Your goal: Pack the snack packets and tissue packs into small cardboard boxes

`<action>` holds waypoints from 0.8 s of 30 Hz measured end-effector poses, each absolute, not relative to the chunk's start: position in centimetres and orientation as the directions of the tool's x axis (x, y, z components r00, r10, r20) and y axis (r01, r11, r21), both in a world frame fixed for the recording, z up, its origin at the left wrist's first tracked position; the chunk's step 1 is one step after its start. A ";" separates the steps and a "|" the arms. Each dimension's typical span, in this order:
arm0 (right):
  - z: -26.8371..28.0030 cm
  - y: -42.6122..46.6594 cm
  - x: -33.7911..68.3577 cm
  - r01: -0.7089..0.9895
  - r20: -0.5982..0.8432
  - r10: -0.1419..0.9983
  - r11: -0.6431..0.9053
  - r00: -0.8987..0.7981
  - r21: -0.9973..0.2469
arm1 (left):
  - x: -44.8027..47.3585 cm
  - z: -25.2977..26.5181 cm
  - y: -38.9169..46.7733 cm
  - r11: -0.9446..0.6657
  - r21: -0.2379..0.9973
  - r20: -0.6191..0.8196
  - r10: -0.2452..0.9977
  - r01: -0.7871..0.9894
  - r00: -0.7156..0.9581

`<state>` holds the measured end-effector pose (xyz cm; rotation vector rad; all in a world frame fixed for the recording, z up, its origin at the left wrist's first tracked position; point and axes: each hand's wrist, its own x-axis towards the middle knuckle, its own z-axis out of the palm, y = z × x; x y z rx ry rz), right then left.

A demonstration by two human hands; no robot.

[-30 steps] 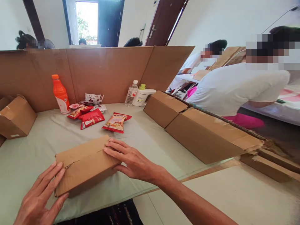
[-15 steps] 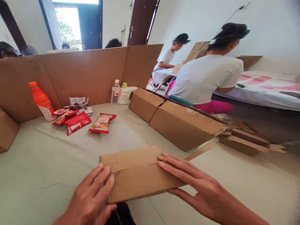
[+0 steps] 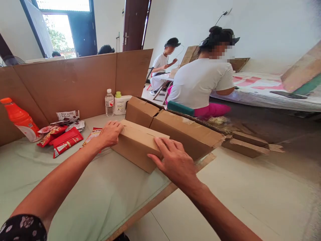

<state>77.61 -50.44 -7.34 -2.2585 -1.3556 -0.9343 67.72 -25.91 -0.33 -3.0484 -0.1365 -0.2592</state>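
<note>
A small closed cardboard box (image 3: pixel 135 147) stands on the cloth-covered table (image 3: pixel 105 187), in front of the cardboard boxes along the right side. My left hand (image 3: pixel 110 134) grips its far left end with the fingers curled over the top edge. At the near right end, my right hand (image 3: pixel 173 157) has its fingers on the top and its thumb against the side. Just left of my left hand lies a red snack packet (image 3: pixel 91 135), partly hidden by my forearm.
An orange bottle (image 3: pixel 21 118), several snack packets (image 3: pixel 67 140), a water bottle (image 3: pixel 109 103) and a white jug (image 3: pixel 121 104) stand or lie near the cardboard screen (image 3: pixel 75 80). Larger boxes (image 3: pixel 185 130) line the right edge. A person (image 3: pixel 200 80) sits beyond them.
Both hands have carried the cardboard box from near the table's front edge forward, up to the larger boxes. The camera view has turned to the right.
</note>
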 end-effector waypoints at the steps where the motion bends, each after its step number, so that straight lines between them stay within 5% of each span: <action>1: -7.2 -49.3 77.8 0.850 0.678 0.644 -0.524 0.354 0.054 | 69.0 -0.1 -25.2 -0.991 -0.082 0.159 0.093 0.107 0.983; 11: -4.6 -40.5 81.3 0.728 0.465 0.645 -0.686 0.607 0.001 | 77.4 -1.5 -21.1 -0.982 -0.049 0.184 0.169 0.180 0.968; 24: -3.8 -36.6 83.7 0.669 0.394 0.621 -0.743 0.678 0.022 | 80.8 -5.4 -20.3 -0.980 0.172 0.282 0.146 0.099 0.948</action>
